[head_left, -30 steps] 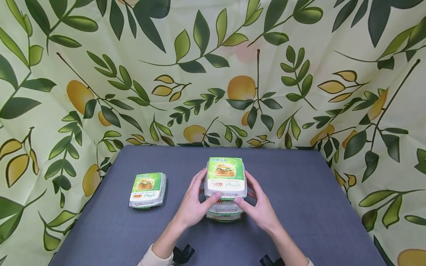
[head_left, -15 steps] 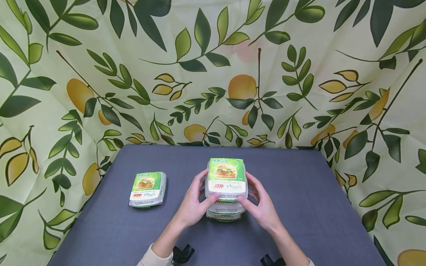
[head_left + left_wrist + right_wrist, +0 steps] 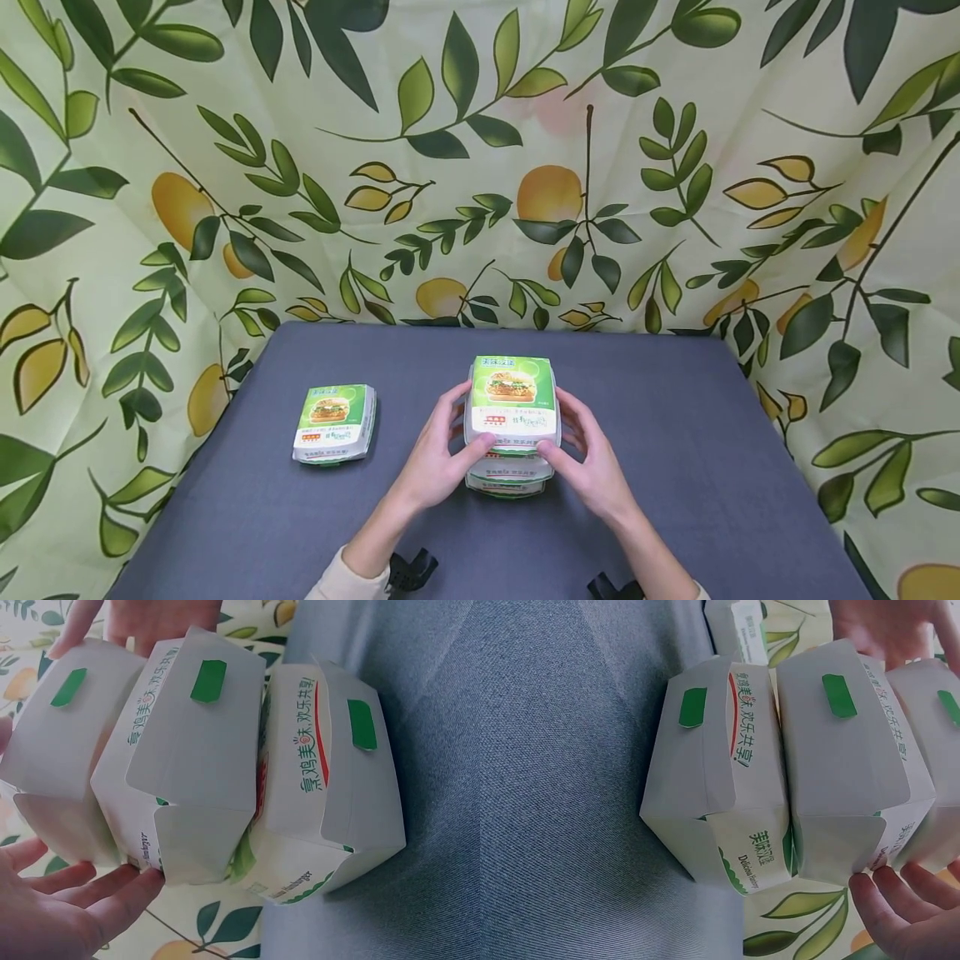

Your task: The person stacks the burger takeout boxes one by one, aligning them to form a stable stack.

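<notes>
Three burger boxes are stacked at the table's middle: a top box, a middle box and a bottom box. They are white cardboard; a green lid with a burger picture shows on the top one. My left hand holds the top box from the left, thumb at its front edge. From the right, my right hand holds the same box, thumb likewise in front. Several fingertips of each hand also touch the middle box's side in the wrist views. The bottom box rests on the table.
Another burger box lies on the left part of the grey-blue table. A leaf-and-fruit patterned cloth hangs behind the table and at both sides.
Both hands and the top box have shifted very slightly to the right over the bottom box. The lone box on the left stays where it was on the table.
</notes>
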Demonstrator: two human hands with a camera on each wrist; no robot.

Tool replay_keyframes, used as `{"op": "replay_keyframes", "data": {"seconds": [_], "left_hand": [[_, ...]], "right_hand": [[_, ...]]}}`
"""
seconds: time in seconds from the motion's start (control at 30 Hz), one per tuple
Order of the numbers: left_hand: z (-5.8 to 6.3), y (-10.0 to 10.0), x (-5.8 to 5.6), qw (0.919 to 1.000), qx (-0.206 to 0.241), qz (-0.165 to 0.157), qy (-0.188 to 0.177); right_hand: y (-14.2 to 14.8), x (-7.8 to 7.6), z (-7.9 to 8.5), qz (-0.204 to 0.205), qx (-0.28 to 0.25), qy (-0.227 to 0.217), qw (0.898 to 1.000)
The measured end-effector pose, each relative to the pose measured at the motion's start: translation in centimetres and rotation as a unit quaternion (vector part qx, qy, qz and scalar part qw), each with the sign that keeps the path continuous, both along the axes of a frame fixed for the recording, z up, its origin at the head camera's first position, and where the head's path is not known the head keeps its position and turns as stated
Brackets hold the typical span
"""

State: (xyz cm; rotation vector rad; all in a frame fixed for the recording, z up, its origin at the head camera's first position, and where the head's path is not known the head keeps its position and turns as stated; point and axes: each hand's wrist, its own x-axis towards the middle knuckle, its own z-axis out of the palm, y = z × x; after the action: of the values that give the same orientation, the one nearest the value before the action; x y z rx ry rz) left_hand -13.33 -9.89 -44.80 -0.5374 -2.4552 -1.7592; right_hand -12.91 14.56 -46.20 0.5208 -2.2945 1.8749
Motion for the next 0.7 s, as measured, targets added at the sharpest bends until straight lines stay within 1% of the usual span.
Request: {"op": "replay_keyframes", "data": {"seconds": [0.13,0.37,0.7], "left_hand": [[0.07,0.06,-0.01,1.0,-0.003,-0.001,0.005],[0.36,0.02,-0.11,0.9998,-0.018,-0.001,0.001],[0.33,-0.19,-0.25,0.9994,-0.026,-0.013,0.021]], "right_hand": [[0.03,-0.06,-0.1,-0.003,-0.005,0.004,1.0],[-0.15,-0.04,-0.17,-0.013,0.003,0.002,1.0],[-0.24,0.03,0.01,-0.012,0.004,-0.002,1.0]]}}
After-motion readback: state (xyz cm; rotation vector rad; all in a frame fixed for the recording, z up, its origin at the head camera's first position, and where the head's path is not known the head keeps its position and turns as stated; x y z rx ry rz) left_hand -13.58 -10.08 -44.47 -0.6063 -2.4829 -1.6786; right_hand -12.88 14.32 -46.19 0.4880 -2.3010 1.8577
